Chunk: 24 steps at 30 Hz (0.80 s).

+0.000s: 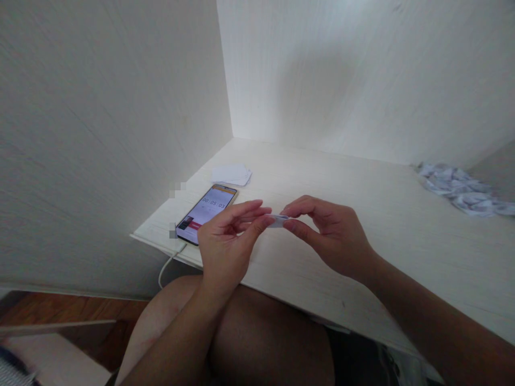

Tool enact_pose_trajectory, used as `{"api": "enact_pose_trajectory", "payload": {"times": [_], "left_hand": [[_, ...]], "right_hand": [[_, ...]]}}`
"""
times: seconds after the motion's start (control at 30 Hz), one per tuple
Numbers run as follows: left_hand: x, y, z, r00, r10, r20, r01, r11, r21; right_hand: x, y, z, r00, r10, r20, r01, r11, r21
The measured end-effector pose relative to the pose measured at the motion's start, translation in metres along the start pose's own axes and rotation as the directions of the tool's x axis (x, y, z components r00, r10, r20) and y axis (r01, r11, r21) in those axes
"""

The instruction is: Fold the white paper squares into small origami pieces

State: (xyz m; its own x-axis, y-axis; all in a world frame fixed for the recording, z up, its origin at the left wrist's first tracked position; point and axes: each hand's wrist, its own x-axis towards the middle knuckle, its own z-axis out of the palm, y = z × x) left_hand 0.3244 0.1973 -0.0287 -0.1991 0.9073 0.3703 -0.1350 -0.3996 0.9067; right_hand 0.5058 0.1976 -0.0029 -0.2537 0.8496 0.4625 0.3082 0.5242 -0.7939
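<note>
A small folded piece of white paper (276, 220) is held just above the desk, between both hands. My left hand (233, 230) pinches its left end between thumb and fingers. At its right end, the thumb and forefinger of my right hand (325, 225) are closed on it. The fingers hide part of the paper, so its full shape cannot be made out. Beside my left hand lies a phone (205, 212) with a timer on its lit screen. Beyond the phone rests a small stack of white paper sheets (230, 174).
The white desk (322, 182) is closed in by a left panel (120, 118) and a back panel (341, 69). At the far right is a heap of folded or crumpled white papers (458, 187). A white cable (164, 265) runs from the phone over the front edge.
</note>
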Motion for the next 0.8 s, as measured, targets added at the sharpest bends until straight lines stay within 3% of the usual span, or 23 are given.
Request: {"api": "enact_pose_trajectory", "payload": {"times": [0.13, 0.53, 0.8], "left_hand": [[-0.001, -0.0016, 0.0008, 0.997, -0.071, 0.006, 0.072, 0.997, -0.039], [-0.0001, 0.0014, -0.0007, 0.999, -0.026, 0.022, 0.026, 1.0, 0.003], [-0.0008, 0.0003, 0.0007, 0.998, 0.059, -0.006, -0.058, 0.998, 0.04]], "right_hand": [[-0.0008, 0.0001, 0.0004, 1.0, 0.0, -0.006, 0.0, 1.0, -0.014], [-0.0009, -0.0021, 0.0005, 0.998, -0.05, -0.032, 0.049, 0.998, -0.029], [-0.0026, -0.006, 0.003, 0.971, -0.22, -0.092, 0.198, 0.958, -0.207]]}}
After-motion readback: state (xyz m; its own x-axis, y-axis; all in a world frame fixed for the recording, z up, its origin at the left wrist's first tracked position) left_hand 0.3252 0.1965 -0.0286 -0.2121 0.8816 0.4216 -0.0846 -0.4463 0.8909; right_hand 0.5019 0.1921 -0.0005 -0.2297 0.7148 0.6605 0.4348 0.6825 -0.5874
